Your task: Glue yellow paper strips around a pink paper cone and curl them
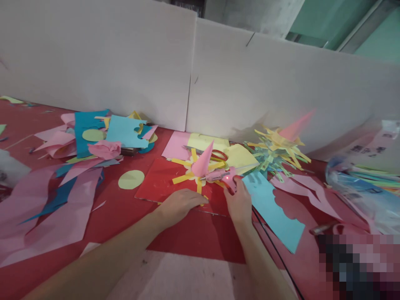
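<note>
My right hand (239, 202) grips a pink hot glue gun (221, 175) with a red light on its side. Its nozzle points left, close to the base of a pink paper cone (203, 161). The cone stands upright on a flower-like ring of yellow paper strips (178, 180), on a red board (153, 179). My left hand (179, 205) is at the board's near edge, its closed fingertips at a small yellow paper strip (205, 198); the grip is partly hidden. Behind the cone lie scissors with red handles (219, 155).
A similar pink cone on fringed yellow and green paper (283, 141) stands at right. Blue card (275, 212) and a plastic bag (371, 196) lie nearby. Paper scraps (71, 200) cover the left side. A dark cord (275, 248) runs past my right forearm. White panels (125, 62) stand behind.
</note>
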`<move>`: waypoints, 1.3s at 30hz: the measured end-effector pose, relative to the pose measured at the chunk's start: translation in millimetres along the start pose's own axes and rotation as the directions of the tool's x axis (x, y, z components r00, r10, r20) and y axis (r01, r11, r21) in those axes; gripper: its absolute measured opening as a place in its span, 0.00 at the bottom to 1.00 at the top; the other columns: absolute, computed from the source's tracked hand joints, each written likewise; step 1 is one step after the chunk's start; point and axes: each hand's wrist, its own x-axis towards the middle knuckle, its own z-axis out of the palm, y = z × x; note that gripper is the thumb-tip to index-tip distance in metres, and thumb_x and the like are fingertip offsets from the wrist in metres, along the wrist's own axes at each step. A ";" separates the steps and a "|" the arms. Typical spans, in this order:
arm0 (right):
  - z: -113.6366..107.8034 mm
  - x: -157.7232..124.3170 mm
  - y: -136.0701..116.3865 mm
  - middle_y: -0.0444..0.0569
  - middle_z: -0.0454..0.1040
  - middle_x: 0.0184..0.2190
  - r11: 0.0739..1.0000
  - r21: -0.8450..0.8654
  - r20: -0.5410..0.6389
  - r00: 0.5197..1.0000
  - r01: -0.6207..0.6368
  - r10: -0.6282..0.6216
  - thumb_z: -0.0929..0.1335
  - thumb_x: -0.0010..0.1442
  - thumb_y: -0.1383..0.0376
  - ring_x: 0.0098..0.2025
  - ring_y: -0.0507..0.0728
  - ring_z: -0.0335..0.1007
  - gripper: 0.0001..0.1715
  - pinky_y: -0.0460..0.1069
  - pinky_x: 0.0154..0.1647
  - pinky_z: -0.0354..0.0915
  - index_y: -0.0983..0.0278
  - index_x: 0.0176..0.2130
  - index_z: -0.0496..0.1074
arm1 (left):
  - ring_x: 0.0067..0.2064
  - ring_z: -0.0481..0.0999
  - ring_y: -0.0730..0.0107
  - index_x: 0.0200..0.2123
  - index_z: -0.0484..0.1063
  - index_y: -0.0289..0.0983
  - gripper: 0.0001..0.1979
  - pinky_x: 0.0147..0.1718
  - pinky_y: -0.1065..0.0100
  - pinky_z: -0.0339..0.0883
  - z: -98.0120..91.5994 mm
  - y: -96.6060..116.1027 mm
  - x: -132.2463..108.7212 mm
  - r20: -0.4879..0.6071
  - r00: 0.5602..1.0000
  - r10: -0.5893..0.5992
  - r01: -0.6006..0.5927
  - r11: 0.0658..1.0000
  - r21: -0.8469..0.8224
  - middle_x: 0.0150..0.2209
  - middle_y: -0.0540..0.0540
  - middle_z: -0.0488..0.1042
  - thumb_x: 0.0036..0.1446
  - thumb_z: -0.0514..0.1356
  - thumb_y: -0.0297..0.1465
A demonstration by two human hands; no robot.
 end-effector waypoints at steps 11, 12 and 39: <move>1.2 -0.9 1.8 0.56 0.71 0.45 0.999 -0.031 -0.020 1.000 0.022 -0.022 0.63 0.51 0.66 0.46 0.61 0.68 0.22 0.54 0.45 0.63 0.65 0.47 0.63 | 0.46 0.74 0.70 0.47 0.70 0.41 0.15 0.46 0.67 0.67 0.8 -0.1 -0.2 0.007 1.000 0.002 -0.002 1.000 0.021 0.46 0.47 0.76 0.63 0.47 0.26; 1.2 -0.9 1.9 0.56 0.71 0.45 0.999 -0.038 -0.019 1.000 0.023 -0.024 0.62 0.51 0.66 0.46 0.62 0.68 0.22 0.54 0.45 0.63 0.65 0.47 0.63 | 0.47 0.74 0.70 0.47 0.70 0.41 0.15 0.47 0.67 0.66 0.8 -0.2 -0.4 0.010 1.000 -0.001 0.000 1.000 0.024 0.46 0.47 0.75 0.63 0.47 0.26; -3.4 0.4 -4.7 0.55 0.72 0.42 0.997 -0.074 0.014 0.999 -0.033 0.034 0.65 0.48 0.64 0.43 0.62 0.66 0.20 0.55 0.45 0.60 0.64 0.43 0.65 | 0.44 0.74 0.70 0.48 0.68 0.40 0.13 0.46 0.66 0.67 -8.1 11.1 4.0 -0.016 0.999 0.040 -0.039 0.998 0.057 0.44 0.48 0.76 0.63 0.50 0.30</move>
